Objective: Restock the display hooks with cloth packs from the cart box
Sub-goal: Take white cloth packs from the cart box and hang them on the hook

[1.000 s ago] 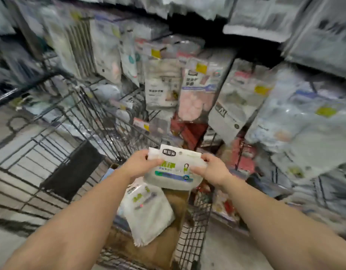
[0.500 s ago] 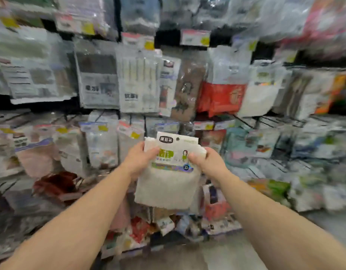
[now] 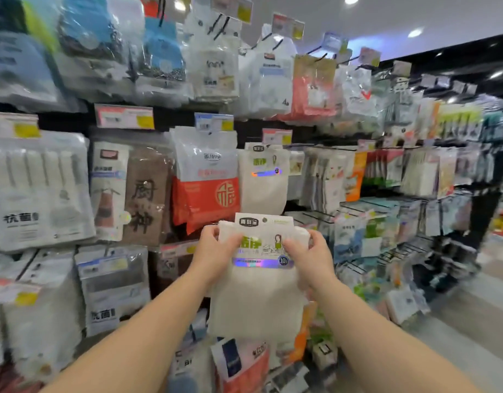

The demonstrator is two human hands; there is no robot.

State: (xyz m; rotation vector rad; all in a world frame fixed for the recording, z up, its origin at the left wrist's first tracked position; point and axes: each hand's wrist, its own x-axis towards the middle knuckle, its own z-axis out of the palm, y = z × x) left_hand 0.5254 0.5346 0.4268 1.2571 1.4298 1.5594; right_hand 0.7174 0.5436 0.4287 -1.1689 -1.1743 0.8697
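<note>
Raised since half a second ago, our white cloth pack (image 3: 259,293) now sits higher against the display, just below a matching hung cloth pack (image 3: 264,177). Our left hand (image 3: 212,255) pinches the pack's upper left corner, thumb curled over the front; our right hand (image 3: 308,258) pinches the upper right corner likewise. Its header card (image 3: 263,222) stands upright between both hands. Left of the hung pack hangs a red-and-white bag (image 3: 205,180); above it, a price tag (image 3: 276,136).
</note>
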